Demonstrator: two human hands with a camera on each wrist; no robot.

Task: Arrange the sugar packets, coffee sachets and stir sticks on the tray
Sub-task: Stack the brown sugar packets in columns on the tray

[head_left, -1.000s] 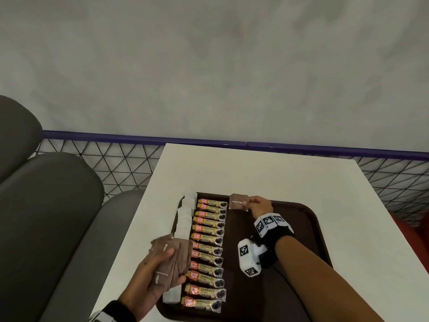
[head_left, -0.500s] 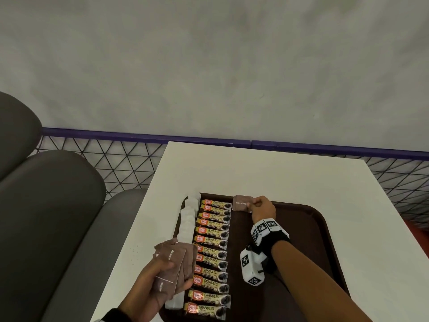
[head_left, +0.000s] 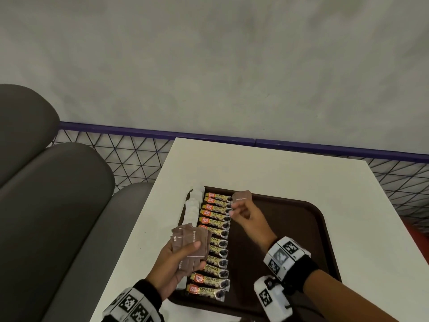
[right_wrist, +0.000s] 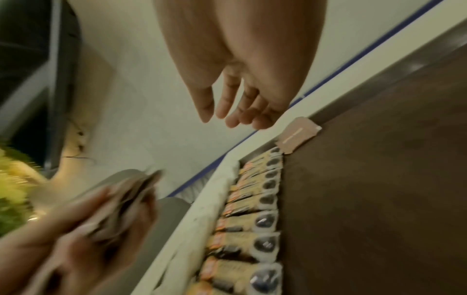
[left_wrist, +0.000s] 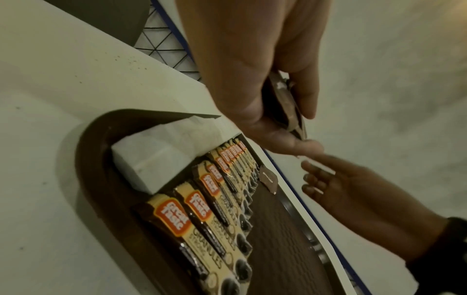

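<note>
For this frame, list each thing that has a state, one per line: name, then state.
left hand: grips a fanned stack of brown sugar packets
right hand: open, holds nothing
single brown sugar packet: lying on tray's far edge, released
coffee sachets: laid in a column on the tray
white packets: lined along tray's left edge
tray: right half bare

The left hand (head_left: 178,259) was curled with its thumb pressed down on top, holding on. The right hand (head_left: 249,219) hung loose with its fingers (right_wrist: 228,107) apart, holding nothing.
</note>
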